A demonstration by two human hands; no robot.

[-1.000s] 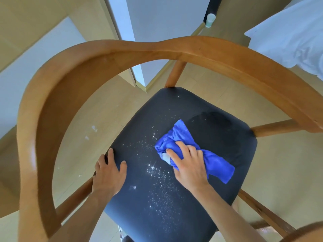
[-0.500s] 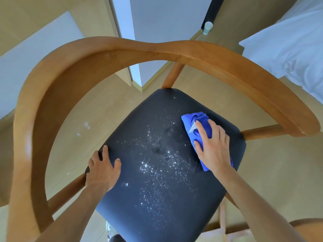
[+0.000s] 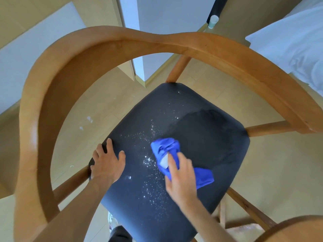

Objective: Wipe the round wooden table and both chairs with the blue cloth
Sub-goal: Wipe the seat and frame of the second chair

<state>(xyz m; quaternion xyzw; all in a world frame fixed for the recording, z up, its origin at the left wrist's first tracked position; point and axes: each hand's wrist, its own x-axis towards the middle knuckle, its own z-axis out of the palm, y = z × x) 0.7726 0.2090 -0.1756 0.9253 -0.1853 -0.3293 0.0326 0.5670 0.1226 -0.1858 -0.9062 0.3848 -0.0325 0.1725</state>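
One camera sat on my head, close above the chair (image 3: 111, 42), and looked steeply down through its curved backrest onto the dark seat (image 3: 201, 137), with floor (image 3: 271, 172) all round.

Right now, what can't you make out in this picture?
- Right hand, head view: motion-blurred, so its grip on the blue cloth is unclear.
- Round wooden table: cut off by the bottom-right edge.
- Chair seat: its near corner is hidden behind the arms.
- White specks: too small to identify.

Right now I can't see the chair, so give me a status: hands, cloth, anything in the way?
Left hand flat on dark seat edge. Right hand presses crumpled blue cloth mid-seat. White specks remain. Nothing blocking.
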